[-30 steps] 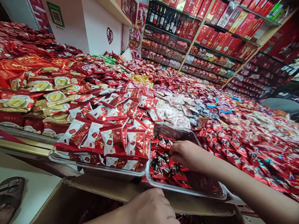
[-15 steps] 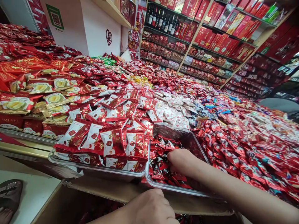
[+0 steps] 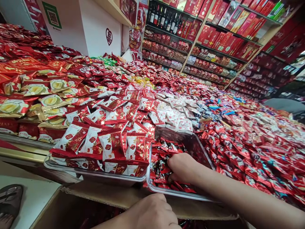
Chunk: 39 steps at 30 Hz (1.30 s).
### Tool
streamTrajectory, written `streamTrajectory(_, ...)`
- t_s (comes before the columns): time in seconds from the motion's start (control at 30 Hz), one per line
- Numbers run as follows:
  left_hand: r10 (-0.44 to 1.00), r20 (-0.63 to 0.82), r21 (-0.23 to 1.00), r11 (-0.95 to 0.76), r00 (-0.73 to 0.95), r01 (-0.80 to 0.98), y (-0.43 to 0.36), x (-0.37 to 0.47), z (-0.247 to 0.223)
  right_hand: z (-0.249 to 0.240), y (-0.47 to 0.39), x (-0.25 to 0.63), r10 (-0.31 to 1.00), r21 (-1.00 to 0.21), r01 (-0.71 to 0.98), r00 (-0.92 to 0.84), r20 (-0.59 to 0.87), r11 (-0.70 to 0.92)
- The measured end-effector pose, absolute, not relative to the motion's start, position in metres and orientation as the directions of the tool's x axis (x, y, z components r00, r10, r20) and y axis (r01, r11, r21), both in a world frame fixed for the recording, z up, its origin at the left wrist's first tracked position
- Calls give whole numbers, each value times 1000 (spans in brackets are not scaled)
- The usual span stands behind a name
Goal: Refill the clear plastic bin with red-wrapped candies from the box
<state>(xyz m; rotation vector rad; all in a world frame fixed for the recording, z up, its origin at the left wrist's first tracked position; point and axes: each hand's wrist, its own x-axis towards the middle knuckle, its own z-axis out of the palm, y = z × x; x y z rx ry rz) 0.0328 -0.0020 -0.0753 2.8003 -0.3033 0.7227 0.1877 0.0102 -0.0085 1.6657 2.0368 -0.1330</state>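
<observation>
Red-and-black-wrapped candies (image 3: 159, 166) part-fill our clear plastic bin (image 3: 176, 192) at five o'clock; the brown cardboard box (image 3: 107, 194) at six holds dark-red wrappers (image 3: 185, 223). We can't tell either grip, right hand (image 3: 183, 167) or left hand (image 3: 154, 211).

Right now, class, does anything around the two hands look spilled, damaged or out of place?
Nothing plainly looks spilled or damaged. One mismatch: the right hand is in a low-filled bin, its wrapped candies lying below the rim, while red and white packets in the neighbouring bin heap above theirs.
</observation>
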Motion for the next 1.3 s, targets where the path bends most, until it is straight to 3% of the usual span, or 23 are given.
streamTrajectory(0.53, -130, 525, 197, -943, 841, -269, -3, 36, -83, -7, 5, 190, 925, 277, 936, -108, -364, 218)
streamTrajectory(0.8, -138, 489, 174, -952, 861, -251, -1, 33, -75, 47, -14, 197, 956, 231, 965, -57, -287, 127)
streamTrajectory(0.9, -147, 477, 169, -952, 867, -254, -2, 33, -74, 60, -10, 207, 971, 299, 953, 36, -238, 38)
streamTrajectory(1.07, -138, 476, 169, -955, 868, -244, -3, 33, -75, 34, 5, 220, 982, 427, 904, 75, -171, 5)
streamTrajectory(1.3, -149, 511, 168, -949, 846, -268, -2, 34, -80, 8, 17, 225, 967, 356, 931, 21, -253, 73)
